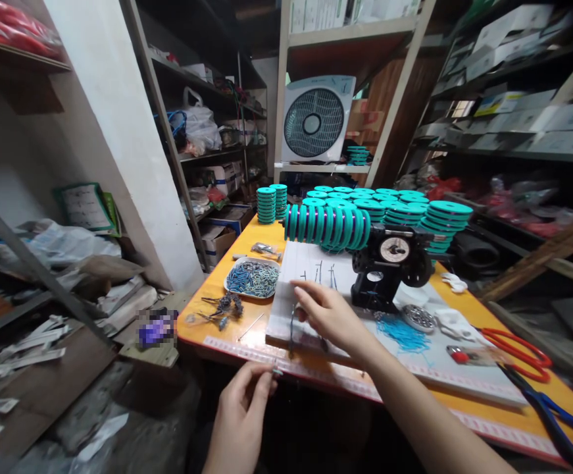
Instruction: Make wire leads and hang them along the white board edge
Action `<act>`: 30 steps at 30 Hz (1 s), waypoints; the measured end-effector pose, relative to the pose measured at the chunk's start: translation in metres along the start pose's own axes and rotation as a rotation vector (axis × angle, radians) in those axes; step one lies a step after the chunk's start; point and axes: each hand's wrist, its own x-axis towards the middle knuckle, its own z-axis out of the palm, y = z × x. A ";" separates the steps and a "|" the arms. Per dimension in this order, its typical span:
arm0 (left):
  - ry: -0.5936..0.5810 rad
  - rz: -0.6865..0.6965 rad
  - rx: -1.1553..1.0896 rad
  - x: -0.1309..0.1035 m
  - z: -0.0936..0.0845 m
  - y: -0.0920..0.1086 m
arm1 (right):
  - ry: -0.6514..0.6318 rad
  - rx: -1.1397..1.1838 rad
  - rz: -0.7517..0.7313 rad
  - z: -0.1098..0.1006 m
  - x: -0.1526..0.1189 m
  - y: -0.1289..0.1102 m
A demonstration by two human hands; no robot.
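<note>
Near the table's front edge, my left hand [243,406] pinches a small pale piece [277,372] between thumb and fingertips. My right hand [326,315] reaches over the white board [282,296], its fingers closed around a thin dark strand [292,336] that hangs toward the board's front edge. Behind the right hand, several dark thin pieces [320,271] stand on the board. A black winding stand [375,289] carries a row of teal spools [325,225]. Left of the board lies a tray of small blue and green pieces [252,277].
Teal spool stacks [447,220] line the table's back. Blue strands [403,334], a dish of metal bits [418,318], red-handled scissors [518,352] and blue-handled pliers [552,411] lie to the right. Dark clustered pieces [224,306] lie at left. A box fan [316,122] stands behind.
</note>
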 end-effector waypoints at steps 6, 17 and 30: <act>0.331 0.377 0.226 0.003 -0.001 0.011 | -0.244 0.193 0.137 0.002 -0.009 -0.007; -0.425 -0.121 -0.449 0.008 0.032 0.045 | -0.422 0.617 0.220 -0.004 -0.033 -0.017; -0.376 -0.489 -0.706 -0.037 0.030 0.048 | -0.214 0.726 0.344 0.014 -0.038 -0.014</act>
